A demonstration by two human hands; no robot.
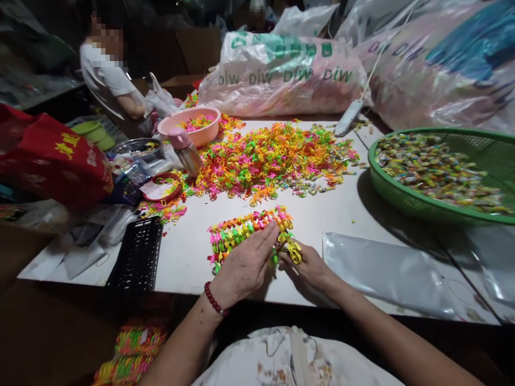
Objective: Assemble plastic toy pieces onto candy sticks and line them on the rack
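My left hand (pixel 245 265) lies on a neat row of small neon plastic pieces (pixel 241 230) on the white table (pixel 185 252), fingers stretched flat over its right part. My right hand (pixel 308 265) sits just to the right, fingers pinched on a few yellow and green pieces (pixel 293 249) at the row's end. A large loose heap of the same pink, orange, yellow and green pieces (pixel 269 155) spreads across the table behind the row.
A green basket (pixel 392 195) of small pieces stands at the right, a clear plastic bag (pixel 386 271) flat before it. A pink bowl (pixel 193 126), a bottle (pixel 185 150), a black tray (pixel 139 254) and a red bag (pixel 52 158) crowd the left. Another person (pixel 108 75) sits at the far left. Big filled sacks (pixel 281 75) line the back.
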